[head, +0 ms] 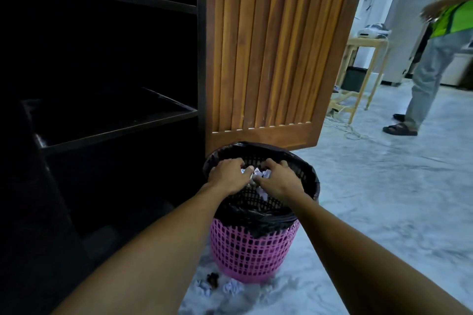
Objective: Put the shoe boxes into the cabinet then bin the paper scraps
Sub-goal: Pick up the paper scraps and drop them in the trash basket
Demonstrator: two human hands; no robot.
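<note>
Paper scraps point(259, 176), crumpled white, were held betw. L hand point(227, 178) & R hand point(280, 183), both w/ fingers curled round them, over the mouth of the pink bin point(253, 250) w/ black liner point(263, 220). Loose scraps point(231, 287) lay on floor point(371, 212) at bin's 6 o'clock; dark cabinet point(115, 123) at 9, slatted door point(268, 46) at 12.

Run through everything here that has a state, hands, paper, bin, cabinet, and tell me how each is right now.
Left hand: grips crumpled paper above the bin.
Right hand: grips crumpled paper too.
Bin: upright, black liner in, top open.
Cabinet door: swung open.
Cabinet shelves: too dark to tell contents.
Floor scraps: two, lying by the bin's base, unbinned.
</note>
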